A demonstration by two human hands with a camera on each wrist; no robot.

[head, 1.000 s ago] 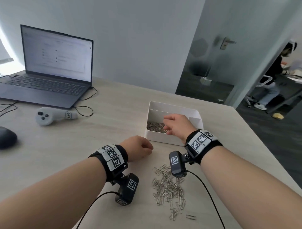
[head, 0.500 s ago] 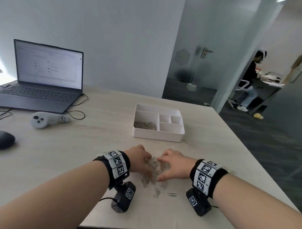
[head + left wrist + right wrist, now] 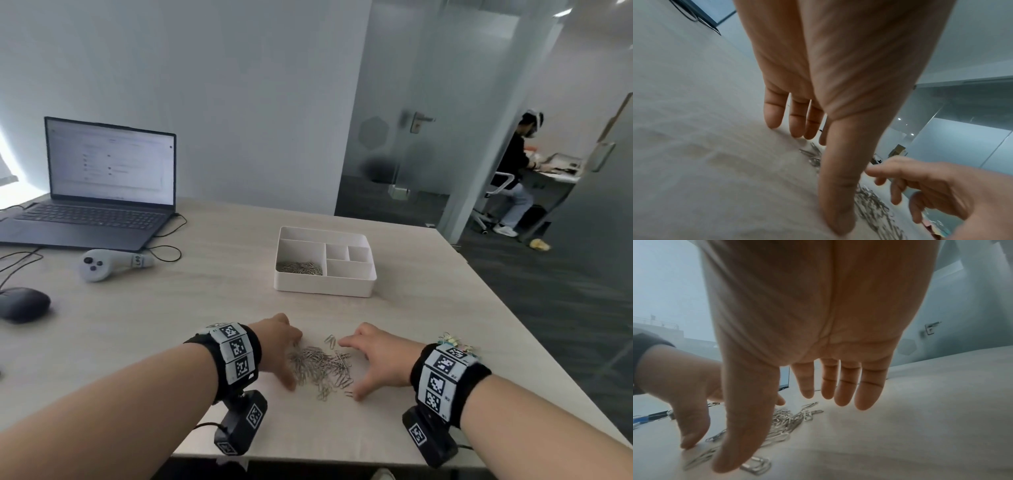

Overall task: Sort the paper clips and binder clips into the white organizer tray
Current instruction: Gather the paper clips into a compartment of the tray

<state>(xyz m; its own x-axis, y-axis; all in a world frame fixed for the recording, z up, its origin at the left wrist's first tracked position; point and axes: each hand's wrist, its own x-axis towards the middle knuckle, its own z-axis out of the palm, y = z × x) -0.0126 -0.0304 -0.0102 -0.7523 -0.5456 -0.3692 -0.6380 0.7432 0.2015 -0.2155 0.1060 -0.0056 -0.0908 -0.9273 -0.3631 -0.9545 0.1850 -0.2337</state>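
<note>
A loose heap of silver paper clips (image 3: 322, 368) (image 3: 783, 423) (image 3: 871, 203) lies on the pale table near its front edge. My left hand (image 3: 279, 346) (image 3: 818, 133) stands on the heap's left side, fingers straight, tips down on the table. My right hand (image 3: 373, 356) (image 3: 797, 399) stands on the right side, fingers spread and straight, thumb (image 3: 735, 451) touching clips. Neither hand holds anything. The white organizer tray (image 3: 325, 289) sits farther back; its large left compartment holds paper clips (image 3: 300, 268), the others look bare. Colourful binder clips (image 3: 454, 342) peek out behind my right wrist.
An open laptop (image 3: 99, 192) sits at the back left with cables. A grey controller (image 3: 109, 263) and a dark mouse (image 3: 22, 303) lie left of the tray. The table's right edge (image 3: 513, 329) drops to dark floor. A person sits at a far desk.
My right hand came back from the tray to the heap. Both hands settled at the pile's sides, then drew slightly apart. The camera view rose and widened.
</note>
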